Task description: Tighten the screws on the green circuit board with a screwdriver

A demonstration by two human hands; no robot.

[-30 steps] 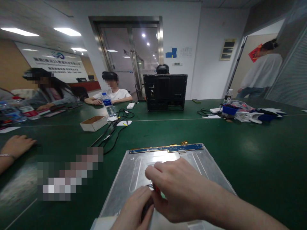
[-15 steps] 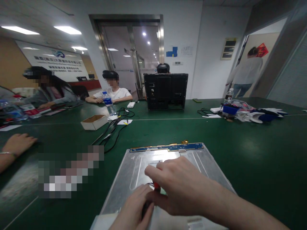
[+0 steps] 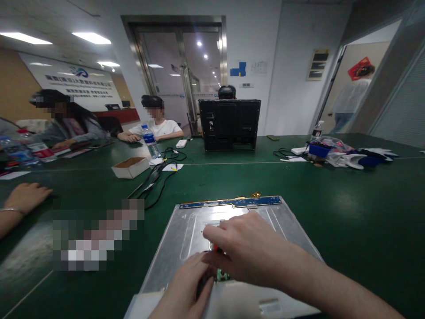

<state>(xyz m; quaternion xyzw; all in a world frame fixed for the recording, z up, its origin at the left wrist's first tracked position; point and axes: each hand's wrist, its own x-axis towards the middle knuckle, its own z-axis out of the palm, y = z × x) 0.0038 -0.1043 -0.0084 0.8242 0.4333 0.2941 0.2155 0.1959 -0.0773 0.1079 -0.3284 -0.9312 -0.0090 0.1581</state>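
Red piece (image 3: 215, 247) pinched by right hand (image 3: 245, 243), mostly hidden by fingers.
Left hand (image 3: 189, 281) is curled alongside; its grip cannot be told. One green board (image 3: 222, 275) is partly covered by both hands. One panel (image 3: 171, 248) is laid beneath, near side cut off; one blue strip (image 3: 232, 202) is set along its far edge. Table (image 3: 358, 235) is extended rightward.

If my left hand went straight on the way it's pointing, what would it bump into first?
Probably your right hand. It is right in front of your left hand, though it's hard to tell how deep each one sits.
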